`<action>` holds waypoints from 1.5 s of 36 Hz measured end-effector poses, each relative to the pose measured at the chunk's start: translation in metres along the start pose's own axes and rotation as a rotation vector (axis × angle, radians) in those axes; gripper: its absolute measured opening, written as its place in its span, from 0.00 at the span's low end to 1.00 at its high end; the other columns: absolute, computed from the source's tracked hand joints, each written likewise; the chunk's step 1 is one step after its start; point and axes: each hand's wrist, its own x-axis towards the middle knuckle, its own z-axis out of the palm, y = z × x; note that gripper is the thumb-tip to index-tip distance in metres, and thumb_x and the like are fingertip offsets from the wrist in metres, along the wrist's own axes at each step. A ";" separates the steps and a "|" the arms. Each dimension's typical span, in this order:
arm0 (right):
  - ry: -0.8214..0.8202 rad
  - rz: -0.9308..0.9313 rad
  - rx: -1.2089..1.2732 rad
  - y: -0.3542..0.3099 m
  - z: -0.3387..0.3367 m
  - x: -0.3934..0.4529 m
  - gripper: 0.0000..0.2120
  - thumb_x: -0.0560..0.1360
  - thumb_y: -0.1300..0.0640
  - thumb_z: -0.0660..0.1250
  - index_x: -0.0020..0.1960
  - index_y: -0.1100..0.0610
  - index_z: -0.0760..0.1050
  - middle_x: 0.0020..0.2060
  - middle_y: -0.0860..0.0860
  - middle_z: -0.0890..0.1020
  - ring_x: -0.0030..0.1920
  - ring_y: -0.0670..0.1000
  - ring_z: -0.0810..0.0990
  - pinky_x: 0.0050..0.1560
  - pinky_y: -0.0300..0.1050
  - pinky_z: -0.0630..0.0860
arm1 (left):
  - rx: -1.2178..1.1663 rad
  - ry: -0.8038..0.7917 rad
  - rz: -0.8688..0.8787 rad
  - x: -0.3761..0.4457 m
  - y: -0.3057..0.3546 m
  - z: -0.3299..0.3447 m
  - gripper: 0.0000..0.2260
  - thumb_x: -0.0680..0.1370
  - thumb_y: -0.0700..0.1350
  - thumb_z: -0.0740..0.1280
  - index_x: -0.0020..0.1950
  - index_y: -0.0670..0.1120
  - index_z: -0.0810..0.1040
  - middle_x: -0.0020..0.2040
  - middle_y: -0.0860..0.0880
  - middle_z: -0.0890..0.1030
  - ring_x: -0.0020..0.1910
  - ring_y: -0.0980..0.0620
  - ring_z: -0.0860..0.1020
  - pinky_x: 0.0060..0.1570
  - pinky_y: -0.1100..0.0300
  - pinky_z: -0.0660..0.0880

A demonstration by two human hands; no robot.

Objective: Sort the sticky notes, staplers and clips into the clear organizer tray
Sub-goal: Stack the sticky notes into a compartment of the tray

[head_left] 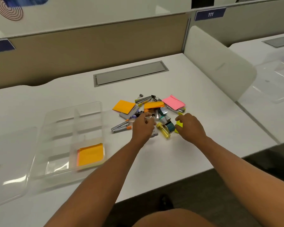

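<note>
Both hands are reaching over the near edge of a jumbled pile lying on the white surface (187, 76). The left hand (142, 126) is hanging with fingers curled over the pile's middle; motion blur is hiding whether it is pinching anything, so I cannot tell. The right hand (189, 126) is curling its fingers around a yellow-green sticky note pad (178, 126) at the pile's right edge.

Crowding between the two hands are a yellow tube (164, 132) and several teal and silver clips (165, 115). A silver stapler (120, 127) is lying just left of the left hand, apart from the pile. Further back, an orange sticky pad (123, 106), a pink sticky pad (174, 101) and black binder clips (140, 96) are sitting among more staplers.

The clear organizer tray (75, 112) is standing well to the left, holding a stack of orange sticky notes (90, 154) in its near right compartment. A grey cable hatch (129, 73) is lying behind everything.
</note>
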 end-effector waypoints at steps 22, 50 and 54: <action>-0.273 -0.014 -0.230 0.056 -0.001 0.042 0.38 0.69 0.34 0.69 0.73 0.49 0.63 0.65 0.55 0.69 0.65 0.57 0.67 0.58 0.53 0.71 | 0.190 -0.062 -0.172 0.071 0.025 0.105 0.04 0.77 0.41 0.62 0.46 0.45 0.77 0.43 0.46 0.84 0.36 0.49 0.84 0.48 0.48 0.82; -0.101 0.082 0.438 0.096 -0.014 0.065 0.05 0.76 0.50 0.68 0.50 0.50 0.75 0.44 0.47 0.80 0.46 0.48 0.77 0.41 0.42 0.70 | 0.190 0.020 -0.388 0.104 0.044 0.139 0.09 0.75 0.36 0.68 0.38 0.46 0.73 0.34 0.42 0.83 0.32 0.42 0.84 0.43 0.47 0.83; -0.076 0.102 0.514 0.099 -0.016 0.066 0.05 0.76 0.52 0.69 0.50 0.51 0.76 0.42 0.46 0.80 0.43 0.44 0.76 0.38 0.37 0.70 | 0.040 0.038 -0.424 0.105 0.045 0.139 0.07 0.74 0.34 0.68 0.36 0.38 0.76 0.30 0.43 0.81 0.26 0.44 0.80 0.37 0.50 0.81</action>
